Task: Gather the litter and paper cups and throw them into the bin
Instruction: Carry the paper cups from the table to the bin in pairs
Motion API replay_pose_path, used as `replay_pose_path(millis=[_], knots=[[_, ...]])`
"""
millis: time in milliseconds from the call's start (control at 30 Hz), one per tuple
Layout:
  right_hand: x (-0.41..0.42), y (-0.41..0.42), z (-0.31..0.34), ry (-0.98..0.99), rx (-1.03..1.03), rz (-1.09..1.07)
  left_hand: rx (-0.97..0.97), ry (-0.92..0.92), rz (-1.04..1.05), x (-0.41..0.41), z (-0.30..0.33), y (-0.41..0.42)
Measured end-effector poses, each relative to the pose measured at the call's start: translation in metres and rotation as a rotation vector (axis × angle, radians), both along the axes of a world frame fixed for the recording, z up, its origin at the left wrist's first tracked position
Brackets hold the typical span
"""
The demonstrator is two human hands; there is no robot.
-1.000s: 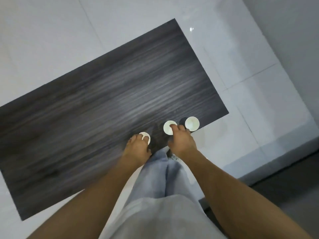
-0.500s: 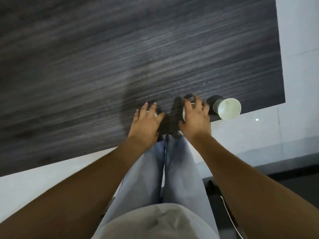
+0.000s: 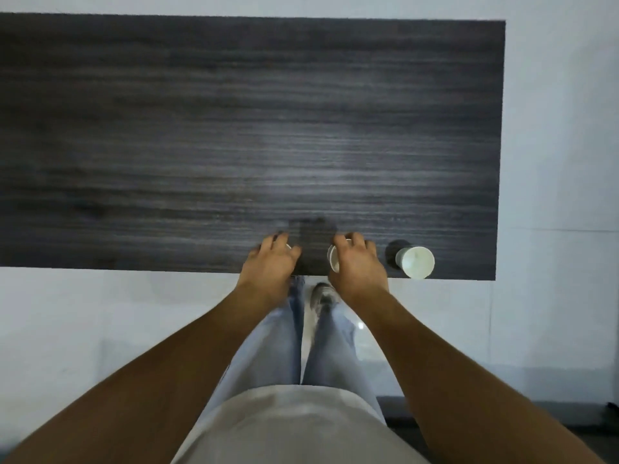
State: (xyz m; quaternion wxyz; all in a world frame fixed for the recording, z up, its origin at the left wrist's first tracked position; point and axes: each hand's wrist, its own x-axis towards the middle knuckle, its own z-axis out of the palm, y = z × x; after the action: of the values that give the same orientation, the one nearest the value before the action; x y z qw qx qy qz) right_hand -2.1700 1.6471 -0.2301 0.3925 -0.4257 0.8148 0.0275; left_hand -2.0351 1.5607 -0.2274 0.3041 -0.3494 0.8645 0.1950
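Three white paper cups stand along the near edge of a dark wood-grain table. My left hand lies over the leftmost cup, fingers curled round it; only a sliver of its rim shows. My right hand grips the middle cup from above, its rim showing at the left of the palm. A third cup stands alone further right, near the table's corner, untouched. No bin or other litter is in view.
The table stands on a pale tiled floor. My legs in light jeans are right at the table's near edge, between my arms. A dark strip of floor lies at the lower right.
The view has swung so the table now lies square across the frame. Both hands have stayed on their cups at the near edge; the third cup still stands to the right.
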Motion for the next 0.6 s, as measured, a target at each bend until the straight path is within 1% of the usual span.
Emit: replay_pose_path(millis=[133,233,367,500,600], knots=[[0.014,-0.007,0.056,0.000,-0.016,0.123,0.004,0.007,0.153,0.030,0.051,0.016],[0.029,-0.013,0.082,0.001,-0.006,0.204,0.019,0.016,0.262,0.045,0.077,0.023],[0.083,-0.027,0.124,-0.009,-0.020,0.353,-0.038,0.062,0.441,0.094,0.122,0.030],[0.146,-0.052,0.145,-0.011,-0.035,0.522,-0.102,0.111,0.666,0.163,0.147,0.026],[0.200,-0.072,0.153,-0.013,-0.054,0.639,-0.120,0.105,0.781,0.224,0.157,0.023]])
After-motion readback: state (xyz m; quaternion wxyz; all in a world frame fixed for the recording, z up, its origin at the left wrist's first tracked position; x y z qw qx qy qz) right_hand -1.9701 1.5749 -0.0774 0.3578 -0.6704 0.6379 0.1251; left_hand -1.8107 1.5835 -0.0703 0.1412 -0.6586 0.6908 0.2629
